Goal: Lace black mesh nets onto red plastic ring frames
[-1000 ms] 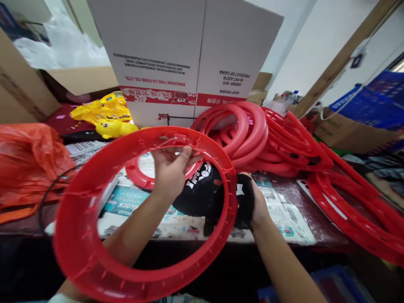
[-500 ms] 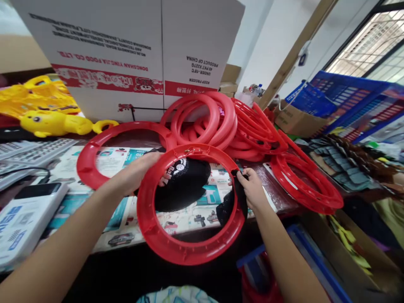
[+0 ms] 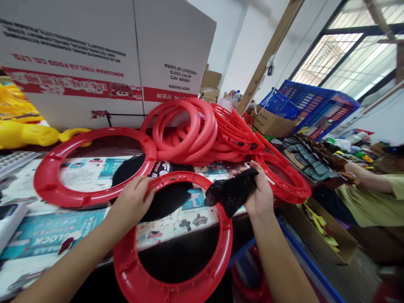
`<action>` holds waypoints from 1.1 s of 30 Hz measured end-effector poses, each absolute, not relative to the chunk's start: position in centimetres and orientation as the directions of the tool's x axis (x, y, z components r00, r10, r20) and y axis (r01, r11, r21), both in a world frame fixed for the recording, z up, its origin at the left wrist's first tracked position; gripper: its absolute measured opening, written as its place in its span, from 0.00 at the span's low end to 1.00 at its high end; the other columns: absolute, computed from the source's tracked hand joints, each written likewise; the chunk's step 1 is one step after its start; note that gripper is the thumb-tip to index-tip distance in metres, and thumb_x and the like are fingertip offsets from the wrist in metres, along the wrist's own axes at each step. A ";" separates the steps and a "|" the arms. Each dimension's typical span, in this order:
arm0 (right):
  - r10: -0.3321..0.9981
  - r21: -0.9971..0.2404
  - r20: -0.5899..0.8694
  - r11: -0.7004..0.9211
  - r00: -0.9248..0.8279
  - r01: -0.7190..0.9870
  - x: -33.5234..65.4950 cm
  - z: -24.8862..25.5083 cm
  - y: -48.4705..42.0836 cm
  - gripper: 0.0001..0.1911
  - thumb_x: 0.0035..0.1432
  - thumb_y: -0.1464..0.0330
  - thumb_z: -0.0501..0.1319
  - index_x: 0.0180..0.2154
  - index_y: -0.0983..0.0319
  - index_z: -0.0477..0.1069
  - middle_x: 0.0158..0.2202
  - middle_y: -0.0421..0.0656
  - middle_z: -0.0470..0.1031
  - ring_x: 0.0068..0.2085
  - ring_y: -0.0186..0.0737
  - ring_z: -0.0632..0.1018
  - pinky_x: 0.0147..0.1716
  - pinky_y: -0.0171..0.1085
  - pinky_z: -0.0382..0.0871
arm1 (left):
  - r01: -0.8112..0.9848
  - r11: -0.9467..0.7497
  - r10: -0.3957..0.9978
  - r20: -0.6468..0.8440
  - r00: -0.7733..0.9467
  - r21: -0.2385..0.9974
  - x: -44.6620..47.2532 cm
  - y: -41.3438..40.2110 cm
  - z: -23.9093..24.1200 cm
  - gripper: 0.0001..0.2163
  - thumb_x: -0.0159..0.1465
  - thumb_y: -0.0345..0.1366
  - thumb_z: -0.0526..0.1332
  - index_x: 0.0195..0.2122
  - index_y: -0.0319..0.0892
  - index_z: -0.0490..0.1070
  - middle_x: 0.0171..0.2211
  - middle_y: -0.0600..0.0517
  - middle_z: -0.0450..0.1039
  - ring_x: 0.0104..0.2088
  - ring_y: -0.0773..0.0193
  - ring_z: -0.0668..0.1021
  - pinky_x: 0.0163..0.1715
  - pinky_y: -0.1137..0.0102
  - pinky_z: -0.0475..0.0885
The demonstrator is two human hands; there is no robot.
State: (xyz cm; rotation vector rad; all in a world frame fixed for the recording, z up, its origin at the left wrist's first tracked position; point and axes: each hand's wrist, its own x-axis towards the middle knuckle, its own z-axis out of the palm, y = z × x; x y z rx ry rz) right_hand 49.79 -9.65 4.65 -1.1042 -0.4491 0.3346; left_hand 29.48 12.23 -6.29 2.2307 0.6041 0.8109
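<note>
My left hand (image 3: pixel 132 201) grips the upper left rim of a red plastic ring (image 3: pixel 170 277) that juts out over the table's front edge. My right hand (image 3: pixel 260 194) is closed on a bunched piece of black mesh net (image 3: pixel 229 191), held over the ring's right side. A second red ring (image 3: pixel 94 168) lies flat on the table behind my left hand. More black mesh with white print (image 3: pixel 158 172) lies between the two rings.
A heap of red rings (image 3: pixel 202 130) leans against a big white carton (image 3: pixel 104 59). Yellow toys (image 3: pixel 28 130) sit at the left. Another person's arm (image 3: pixel 369 181) works at the right beside blue crates (image 3: pixel 303 105). Printed sheets (image 3: pixel 47 235) cover the table.
The ring came down from near my face toward the table edge, my left hand moving onto its upper left rim. My right hand lifted the black mesh over the ring's right side. The view swung right.
</note>
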 end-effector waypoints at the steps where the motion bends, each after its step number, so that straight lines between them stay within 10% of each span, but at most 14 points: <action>1: 0.508 -0.895 0.152 0.435 0.848 -0.100 49.0 4.9 -9.6 0.15 0.53 0.60 0.64 0.43 0.55 0.68 0.31 0.35 0.76 0.35 0.40 0.80 0.42 0.46 0.74 | 0.170 -0.676 0.588 0.384 0.712 0.717 29.5 12.0 -5.9 0.15 0.62 0.43 0.55 0.42 0.37 0.70 0.47 0.36 0.70 0.54 0.41 0.69 0.58 0.44 0.57; 7: 0.724 -0.773 0.032 0.455 0.689 -0.443 44.2 5.1 -8.2 0.13 0.53 0.69 0.59 0.42 0.54 0.69 0.32 0.33 0.76 0.36 0.39 0.80 0.47 0.51 0.73 | 0.045 -0.582 0.469 0.291 0.834 0.812 28.4 9.2 -1.7 0.19 0.65 0.48 0.52 0.51 0.44 0.70 0.51 0.45 0.73 0.53 0.53 0.73 0.55 0.57 0.67; 13: 0.849 -0.766 0.126 0.412 0.512 -0.494 40.8 4.3 -7.1 0.14 0.48 0.75 0.56 0.38 0.55 0.67 0.30 0.34 0.74 0.40 0.44 0.80 0.48 0.56 0.70 | 0.111 0.155 0.087 -0.125 0.988 0.982 27.8 6.4 0.6 0.14 0.57 0.46 0.65 0.38 0.41 0.74 0.31 0.53 0.75 0.31 0.64 0.75 0.31 0.72 0.69; 24: 0.934 -0.914 0.193 0.283 0.300 -0.292 41.5 2.1 -9.7 0.20 0.47 0.67 0.67 0.44 0.55 0.66 0.52 0.43 0.70 0.53 0.49 0.74 0.52 0.53 0.67 | 0.104 0.109 0.207 -0.124 0.970 0.989 26.0 5.8 0.8 0.11 0.54 0.26 0.59 0.25 0.43 0.54 0.30 0.58 0.66 0.30 0.70 0.68 0.27 0.75 0.61; 29: 0.881 -0.967 0.161 0.051 0.444 0.250 40.8 1.3 -11.0 0.17 0.49 0.66 0.69 0.43 0.57 0.72 0.42 0.44 0.74 0.44 0.41 0.75 0.47 0.42 0.68 | 0.109 -0.077 0.314 -0.080 0.946 0.991 25.0 5.1 0.6 0.10 0.59 0.30 0.57 0.28 0.45 0.53 0.25 0.60 0.58 0.24 0.71 0.60 0.22 0.74 0.55; 33: 0.844 -0.945 0.188 0.016 0.502 0.326 40.4 1.6 -11.4 0.08 0.58 0.62 0.61 0.34 0.58 0.76 0.34 0.42 0.76 0.38 0.39 0.76 0.42 0.39 0.69 | 0.135 -0.145 0.317 -0.083 0.945 0.980 24.4 5.0 0.2 0.08 0.60 0.32 0.58 0.32 0.46 0.56 0.32 0.59 0.62 0.27 0.70 0.64 0.25 0.73 0.59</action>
